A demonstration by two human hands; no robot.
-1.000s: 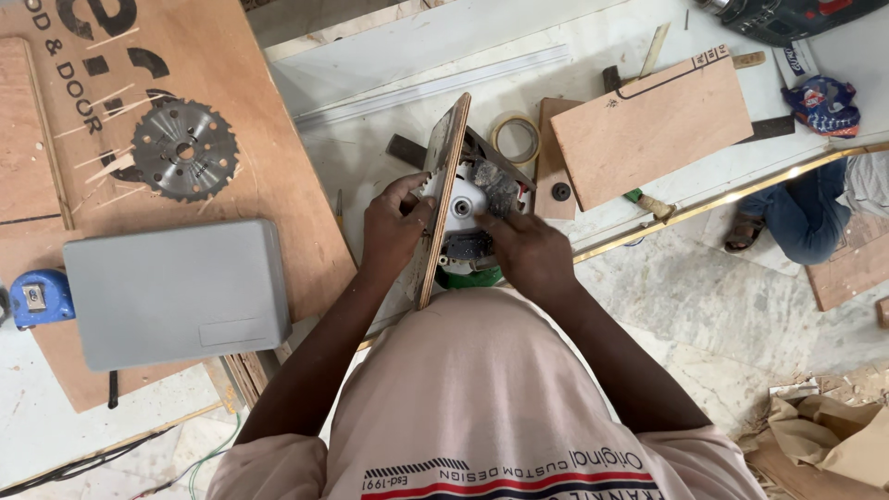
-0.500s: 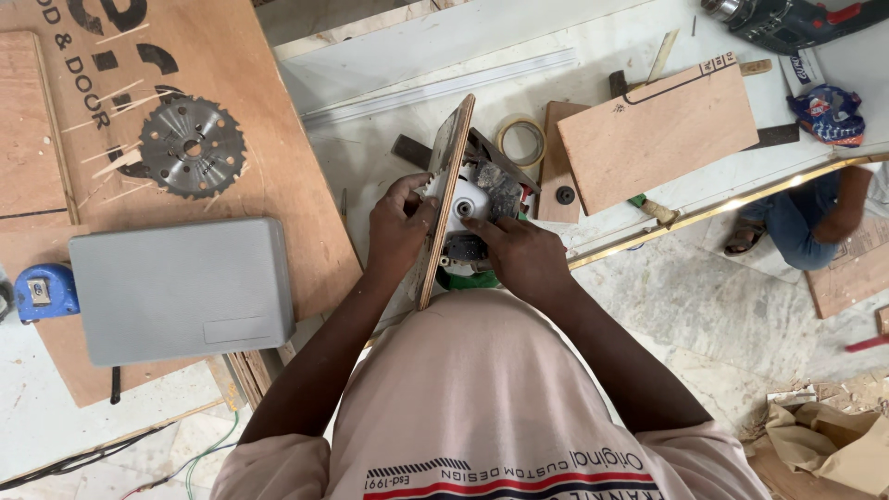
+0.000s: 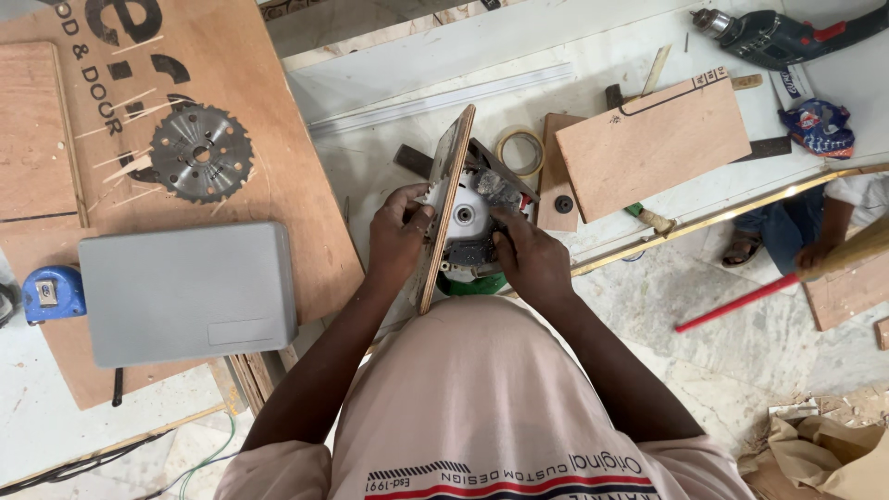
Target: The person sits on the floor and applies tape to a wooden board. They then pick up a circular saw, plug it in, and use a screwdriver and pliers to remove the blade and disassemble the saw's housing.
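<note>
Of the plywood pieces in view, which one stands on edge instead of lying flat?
The narrow plywood board between the left hand and right hand, fixed to the circular saw. The plywood panel and big sheet lie flat.

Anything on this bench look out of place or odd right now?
Yes: a bare circular saw blade lies loose, teeth exposed, on the plywood sheet, with thin wood splinters scattered beside it. Both hands hold the power saw tipped on edge.
</note>
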